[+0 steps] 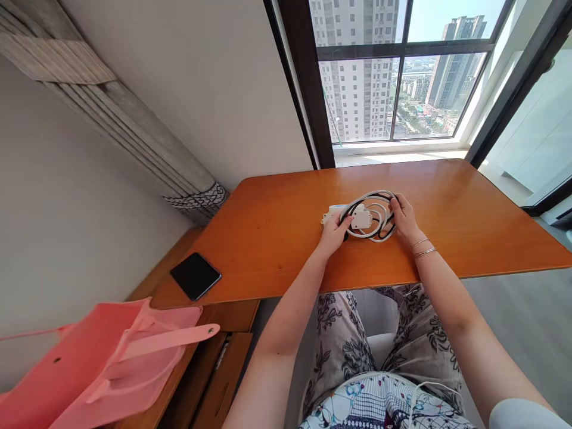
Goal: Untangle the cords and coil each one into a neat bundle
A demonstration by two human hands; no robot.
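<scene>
A looped bundle of white and black cables (pixel 381 233) is held between my two hands above the wooden table (pixel 268 238). My left hand (pixel 334 233) closes its thumb and fingers on the left side of the loops. On the opposite side, my right hand (pixel 403 215) grips the coil, its fingers partly hidden behind the cables. Behind and partly inside the loops shows a white power strip (pixel 361 218), its left end sticking out past my left hand. Whether it rests on the table or hangs with the coil I cannot tell.
A black phone (pixel 195 276) lies flat near the table's left edge. Further left, an open pink bag (pixel 111 363) with a strap sits on a lower wooden surface. A window (pixel 397 89) stands beyond the far edge, and a gathered curtain (pixel 147 131) hangs at left.
</scene>
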